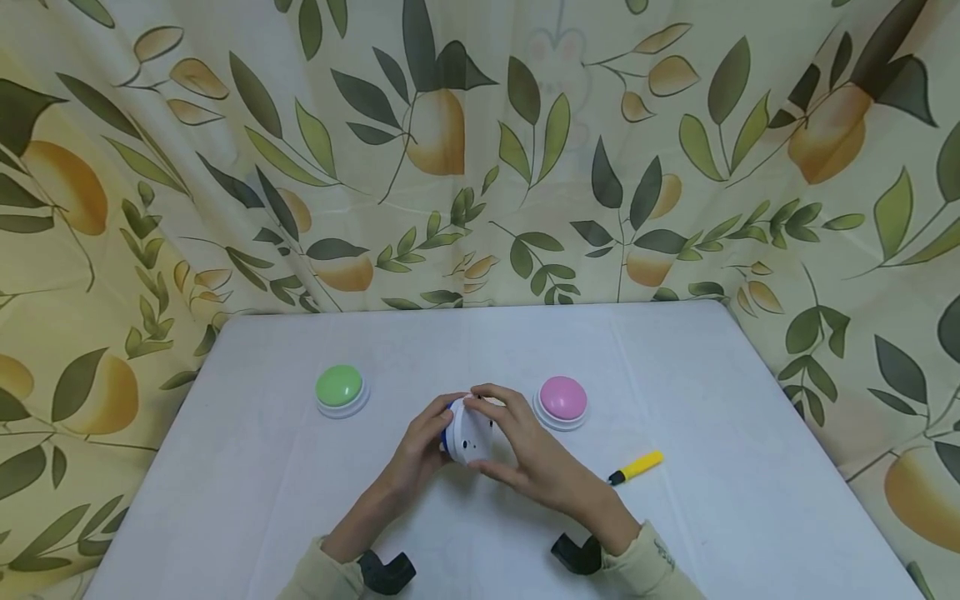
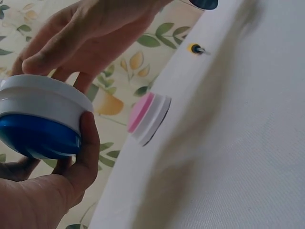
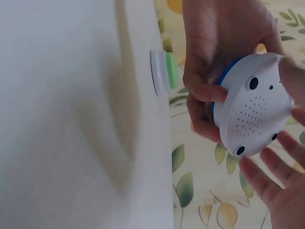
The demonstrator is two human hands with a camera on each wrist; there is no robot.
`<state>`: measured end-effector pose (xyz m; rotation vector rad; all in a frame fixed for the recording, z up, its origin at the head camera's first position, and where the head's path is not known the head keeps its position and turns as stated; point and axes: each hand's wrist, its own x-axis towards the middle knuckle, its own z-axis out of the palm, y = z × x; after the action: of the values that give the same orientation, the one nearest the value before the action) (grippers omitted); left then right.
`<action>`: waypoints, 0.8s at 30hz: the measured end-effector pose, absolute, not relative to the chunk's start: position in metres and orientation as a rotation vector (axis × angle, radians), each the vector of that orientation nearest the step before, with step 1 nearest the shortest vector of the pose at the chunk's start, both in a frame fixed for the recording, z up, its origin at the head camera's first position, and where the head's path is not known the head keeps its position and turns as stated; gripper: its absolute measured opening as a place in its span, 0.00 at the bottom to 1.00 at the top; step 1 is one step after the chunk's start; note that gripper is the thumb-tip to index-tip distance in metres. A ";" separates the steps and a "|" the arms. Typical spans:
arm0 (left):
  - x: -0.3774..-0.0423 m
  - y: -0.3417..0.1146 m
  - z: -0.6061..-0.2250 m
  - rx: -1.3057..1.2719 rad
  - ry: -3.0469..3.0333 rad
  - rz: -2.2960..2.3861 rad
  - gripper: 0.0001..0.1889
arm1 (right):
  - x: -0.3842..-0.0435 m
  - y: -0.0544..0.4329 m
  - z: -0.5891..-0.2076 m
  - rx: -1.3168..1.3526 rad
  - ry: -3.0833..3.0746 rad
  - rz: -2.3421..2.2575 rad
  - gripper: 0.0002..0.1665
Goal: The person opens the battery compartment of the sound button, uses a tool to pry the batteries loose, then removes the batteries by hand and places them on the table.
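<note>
A round push button (image 1: 471, 433) with a blue dome and white base is held up above the table, on its side. In the right wrist view its base (image 3: 257, 109) shows speaker holes and dark round spots near the rim. My left hand (image 1: 416, 450) grips the button from the dome side, fingers curled round its edge, as the left wrist view also shows. My right hand (image 1: 536, 454) holds the base rim between thumb and fingers, facing its underside. Some right fingers (image 3: 259, 179) are spread beside the lower rim; whether each one touches is unclear.
A green-domed button (image 1: 340, 388) stands at the left on the white table (image 1: 247, 467), and a pink-domed button (image 1: 562, 400) just beyond my right hand. A screwdriver (image 1: 637, 468) with a yellow handle lies at the right. A patterned curtain (image 1: 465, 208) hangs behind the table.
</note>
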<state>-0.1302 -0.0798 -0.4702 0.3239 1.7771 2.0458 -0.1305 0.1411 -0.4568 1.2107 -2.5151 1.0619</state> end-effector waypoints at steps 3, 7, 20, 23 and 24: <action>-0.130 -0.079 -0.470 0.309 1.795 2.070 0.28 | -0.131 0.141 -0.457 1.127 -2.519 1.184 0.42; -0.130 -0.078 -0.470 0.311 1.812 2.103 0.27 | -0.131 0.138 -0.457 1.040 -2.498 1.364 0.34; -0.128 -0.078 -0.472 0.418 1.916 2.092 0.26 | -0.125 0.129 -0.452 0.748 -2.480 1.774 0.24; -0.127 -0.077 -0.472 0.450 1.938 2.087 0.26 | -0.123 0.129 -0.449 0.697 -2.474 1.838 0.23; -0.127 -0.077 -0.472 0.459 1.944 2.085 0.26 | -0.123 0.129 -0.448 0.674 -2.476 1.857 0.23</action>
<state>-0.1269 -0.0771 -0.4718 0.4592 1.9440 2.0847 -0.1228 0.1292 -0.4483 0.6738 -2.4763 1.8565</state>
